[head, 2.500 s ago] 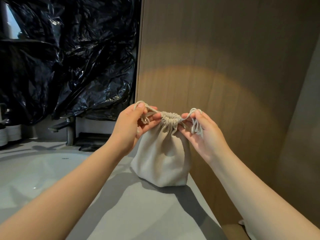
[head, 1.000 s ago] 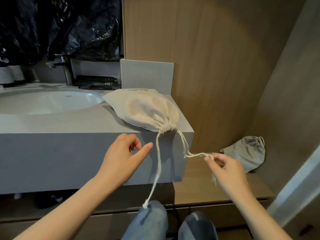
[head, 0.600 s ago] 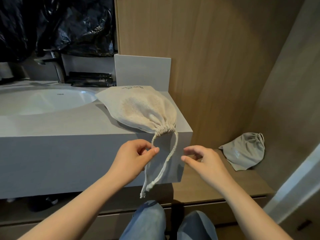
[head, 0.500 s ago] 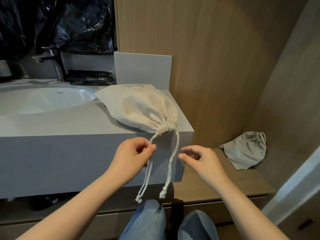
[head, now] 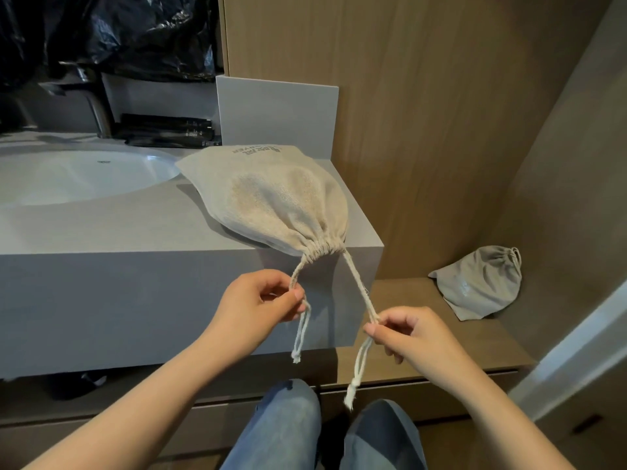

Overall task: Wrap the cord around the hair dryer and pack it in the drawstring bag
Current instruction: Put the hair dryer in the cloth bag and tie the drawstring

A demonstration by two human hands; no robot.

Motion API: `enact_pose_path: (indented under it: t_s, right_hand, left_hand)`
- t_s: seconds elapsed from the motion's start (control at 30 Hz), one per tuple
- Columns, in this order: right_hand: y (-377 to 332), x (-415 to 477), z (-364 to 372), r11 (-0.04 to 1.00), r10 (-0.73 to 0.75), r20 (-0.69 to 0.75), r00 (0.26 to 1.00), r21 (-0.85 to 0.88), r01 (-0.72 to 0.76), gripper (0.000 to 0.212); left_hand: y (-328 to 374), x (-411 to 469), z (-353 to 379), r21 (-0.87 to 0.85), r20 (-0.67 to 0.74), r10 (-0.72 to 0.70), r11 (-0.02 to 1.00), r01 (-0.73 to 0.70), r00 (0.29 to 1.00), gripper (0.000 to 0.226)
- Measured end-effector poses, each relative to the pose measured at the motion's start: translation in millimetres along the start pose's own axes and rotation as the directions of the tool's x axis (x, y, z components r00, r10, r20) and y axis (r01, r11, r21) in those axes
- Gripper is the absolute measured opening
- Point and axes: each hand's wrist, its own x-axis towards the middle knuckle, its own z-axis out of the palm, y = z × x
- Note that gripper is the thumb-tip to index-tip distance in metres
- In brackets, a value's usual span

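Note:
A beige drawstring bag (head: 271, 198) lies on its side at the right end of the grey counter (head: 135, 232), bulging, its gathered mouth (head: 322, 249) at the counter's front edge. The hair dryer is hidden from view. Two pale drawstrings hang from the mouth. My left hand (head: 261, 301) pinches the left drawstring (head: 298, 276) between thumb and fingers. My right hand (head: 407, 334) pinches the right drawstring (head: 358, 290), and both strings run taut and spread apart. Their knotted ends dangle below my hands.
A white sink basin (head: 78, 178) is set in the counter at left, with a tap (head: 95, 110) and black packets (head: 169, 130) behind. A second grey drawstring bag (head: 481, 283) lies on a low wooden shelf (head: 424, 334) at right. Wooden wall panels rise behind.
The bag went from upright in my hands to lying on the counter. My right hand let go, then took the right string again; both hands now hold the strings spread apart.

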Motion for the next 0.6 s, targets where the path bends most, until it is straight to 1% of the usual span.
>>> enact_pose_path:
  t_s: [0.1, 0.17, 0.2, 0.27, 0.33, 0.4, 0.43, 0.5, 0.53, 0.6]
  right_hand:
    - [1, -16, 1, 0.981, 0.078, 0.038, 0.996, 0.177, -0.084, 0.014]
    - [3, -22, 6, 0.961, 0.108, 0.065, 0.992, 0.248, -0.121, 0.014]
    - [4, -24, 8, 0.956, 0.111, 0.071, 0.991, 0.266, -0.127, 0.014]
    - [5, -26, 11, 0.952, 0.105, 0.079, 0.991, 0.282, -0.123, 0.016]
    - [8, -26, 12, 0.95, 0.09, 0.084, 0.992, 0.291, -0.111, 0.018]
    - [11, -27, 13, 0.947, 0.081, 0.093, 0.992, 0.304, -0.106, 0.015]
    - [13, -28, 13, 0.945, 0.08, 0.098, 0.992, 0.308, -0.107, 0.015]
    - [17, -28, 11, 0.943, 0.093, 0.088, 0.992, 0.31, -0.116, 0.014]
    - [19, -28, 10, 0.94, 0.108, 0.064, 0.992, 0.317, -0.123, 0.013]
    - [22, -26, 7, 0.926, 0.156, -0.013, 0.988, 0.35, -0.141, 0.014]
  left_hand:
    - [7, 3, 12, -0.234, 0.031, -0.076, 0.969, 0.081, 0.997, 0.011]
    - [14, 5, 24, -0.339, 0.081, -0.114, 0.931, 0.135, 0.99, 0.017]
    - [18, 6, 29, -0.378, 0.098, -0.124, 0.913, 0.152, 0.987, 0.018]
    - [29, 7, 41, -0.461, 0.116, -0.135, 0.87, 0.174, 0.984, 0.014]
    - [39, 9, 48, -0.545, 0.132, -0.144, 0.816, 0.193, 0.981, 0.022]
    - [46, 10, 53, -0.576, 0.151, -0.155, 0.789, 0.215, 0.976, 0.031]
    - [48, 11, 55, -0.579, 0.152, -0.161, 0.785, 0.22, 0.975, 0.031]
    - [51, 12, 55, -0.596, 0.142, -0.17, 0.772, 0.221, 0.975, 0.021]
    - [51, 12, 53, -0.604, 0.134, -0.174, 0.766, 0.22, 0.976, 0.016]
    - [50, 12, 47, -0.574, 0.131, -0.192, 0.785, 0.233, 0.973, 0.02]
